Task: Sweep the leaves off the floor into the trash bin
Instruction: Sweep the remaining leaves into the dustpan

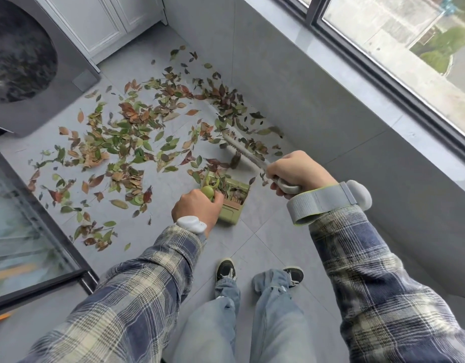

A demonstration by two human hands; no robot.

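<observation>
Head view: left hand [197, 205] grips a green dustpan [232, 199], right hand [296, 171] grips a brush [241, 150]. Leaves [121, 142] litter the grey tiled floor [265, 231] beyond both hands, with a window [383, 35] rightward.

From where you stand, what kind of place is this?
Probably an enclosed balcony or laundry nook, high up: a long window overlooks ground below, what looks like a front-loading washer stands at left, and the floor is grey tile.

The left hand [197, 206] grips the handle of the green dustpan [232, 205] on the grey floor [265, 231]. The right hand [298, 171] holds a brush [241, 150] among scattered leaves [126, 142], some lying inside the dustpan.
</observation>
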